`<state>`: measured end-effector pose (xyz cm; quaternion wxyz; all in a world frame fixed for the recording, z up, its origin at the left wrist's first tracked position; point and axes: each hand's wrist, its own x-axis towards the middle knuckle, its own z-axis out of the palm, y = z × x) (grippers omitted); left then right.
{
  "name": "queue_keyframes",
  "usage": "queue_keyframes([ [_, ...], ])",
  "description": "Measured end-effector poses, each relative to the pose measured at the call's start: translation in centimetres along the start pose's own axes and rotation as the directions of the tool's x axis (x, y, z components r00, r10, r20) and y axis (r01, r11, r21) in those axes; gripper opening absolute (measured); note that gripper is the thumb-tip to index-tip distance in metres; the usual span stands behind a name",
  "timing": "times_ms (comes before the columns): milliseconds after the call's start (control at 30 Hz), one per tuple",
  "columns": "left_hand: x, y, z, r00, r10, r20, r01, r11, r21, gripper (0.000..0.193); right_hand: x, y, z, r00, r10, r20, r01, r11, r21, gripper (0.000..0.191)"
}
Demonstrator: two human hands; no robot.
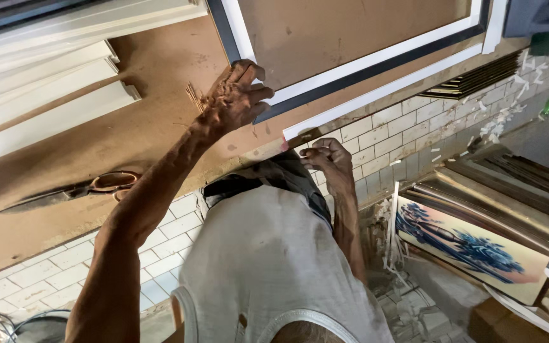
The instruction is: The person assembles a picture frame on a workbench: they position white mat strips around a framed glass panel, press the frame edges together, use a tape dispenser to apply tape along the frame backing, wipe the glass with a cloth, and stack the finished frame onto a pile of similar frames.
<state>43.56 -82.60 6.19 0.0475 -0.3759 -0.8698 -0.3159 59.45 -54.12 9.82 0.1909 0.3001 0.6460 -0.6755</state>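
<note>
Here, L hand [239, 95] on smooth rectangular frame [357, 63].

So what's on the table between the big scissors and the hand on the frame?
In the head view, only bare brown tabletop lies between the scissors and the left hand pressing the frame. A few thin sticks sit beside that hand.

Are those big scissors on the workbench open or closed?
Closed. The scissors lie flat on the brown workbench, blades together in one point, away from both hands.
</note>
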Motion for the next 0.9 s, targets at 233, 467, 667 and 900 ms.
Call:
queue_keyframes([
  [233,-0.4,0.6,0.5,0.995,-0.091,0.045,0.090,0.995,0.030,0.045,-0.2,0.8,-1.0,0.999,-0.009,-0.035,0.010,1.000,0.028,0.017],
  [467,0.0,0.8,1.5,0.997,-0.053,-0.057,0.053,0.999,-0.009,0.061,0.8,2.4,-1.2,0.999,-0.042,-0.032,0.043,0.998,0.048,0.016],
  [667,-0.4,0.9,2.2,0.995,-0.096,-0.028,0.093,0.991,-0.099,0.074,1.5,1.2,-3.2,0.997,-0.032,-0.072,0.036,0.998,0.048,0.014],
  [900,-0.7,0.3,3.8,0.993,-0.112,-0.038,0.107,0.987,-0.120,0.089,6.6,-4.6,-11.8,0.968,-0.240,-0.076,0.238,0.971,-0.030,0.026],
])
